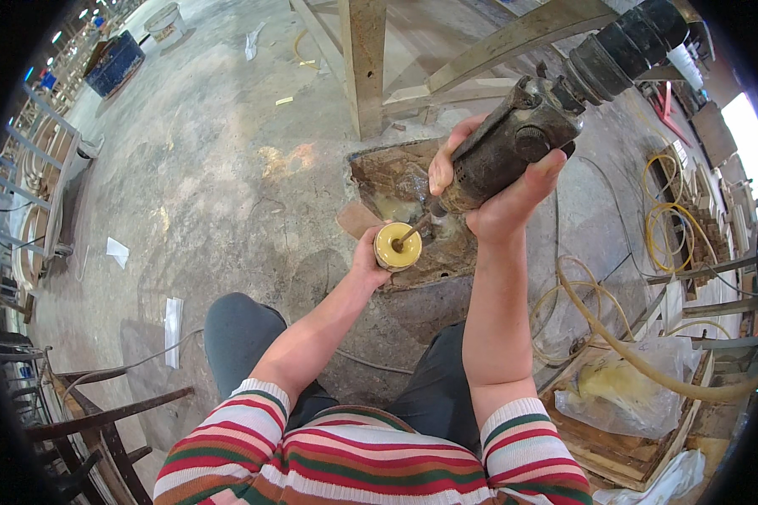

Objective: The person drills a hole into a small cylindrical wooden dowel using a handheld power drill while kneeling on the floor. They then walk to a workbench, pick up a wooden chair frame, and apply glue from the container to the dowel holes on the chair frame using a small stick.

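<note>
My left hand [369, 257] wraps small yellow-filled cup [397, 246], fingers curled tight round its wall. Tool's thin shaft [413, 229] dips into cup, just beside my fingertips. My right hand [497, 198] grips heavy rotary tool [514, 143], fingers closed round body.

Risks, my judgement: cup twists free of fingers if shaft catches; shaft skids onto left fingers; yellow mix spatters.

Beyond fingers: stained board [396, 185] under cup, wooden post [364, 59] further off.

Hidden: shaft tip inside mix, trigger, tool's rear end cut off by rim.

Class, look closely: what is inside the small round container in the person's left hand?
The small round container holds pale yellow paste, with the thin metal shaft of the dark power tool dipped in. Its bottom is hidden by paste.
</note>
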Motion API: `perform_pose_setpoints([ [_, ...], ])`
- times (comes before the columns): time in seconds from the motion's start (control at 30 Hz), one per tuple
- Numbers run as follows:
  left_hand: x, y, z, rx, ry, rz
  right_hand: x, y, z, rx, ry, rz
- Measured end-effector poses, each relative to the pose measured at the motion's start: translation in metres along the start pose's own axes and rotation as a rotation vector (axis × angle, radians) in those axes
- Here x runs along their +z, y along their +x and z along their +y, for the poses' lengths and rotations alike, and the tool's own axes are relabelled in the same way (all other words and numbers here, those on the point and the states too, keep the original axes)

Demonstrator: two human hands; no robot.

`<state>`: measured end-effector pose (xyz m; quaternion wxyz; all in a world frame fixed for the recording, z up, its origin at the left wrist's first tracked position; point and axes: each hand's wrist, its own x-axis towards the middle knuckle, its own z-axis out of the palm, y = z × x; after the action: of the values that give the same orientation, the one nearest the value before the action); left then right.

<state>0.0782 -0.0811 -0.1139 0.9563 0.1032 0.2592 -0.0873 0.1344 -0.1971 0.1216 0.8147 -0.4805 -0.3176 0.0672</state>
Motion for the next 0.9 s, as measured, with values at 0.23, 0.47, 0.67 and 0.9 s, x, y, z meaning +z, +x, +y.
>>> perform_pose_setpoints([
  [0.23,-0.0049,0.0038,-0.0005,0.007,0.012,-0.020,-0.0007,0.0006,0.0018,-0.010,0.023,-0.011],
  [0.47,-0.0031,0.0031,0.0001,-0.011,-0.009,0.033,0.0023,0.0003,0.0027,0.002,-0.010,0.028],
  [0.67,-0.0061,0.0061,0.0025,0.002,0.013,0.028,0.0031,0.0012,0.0032,0.018,-0.005,0.023],
  [0.9,-0.0097,0.0104,0.0007,0.007,0.000,-0.008,0.0001,0.0017,0.0044,0.021,-0.010,0.012],
])
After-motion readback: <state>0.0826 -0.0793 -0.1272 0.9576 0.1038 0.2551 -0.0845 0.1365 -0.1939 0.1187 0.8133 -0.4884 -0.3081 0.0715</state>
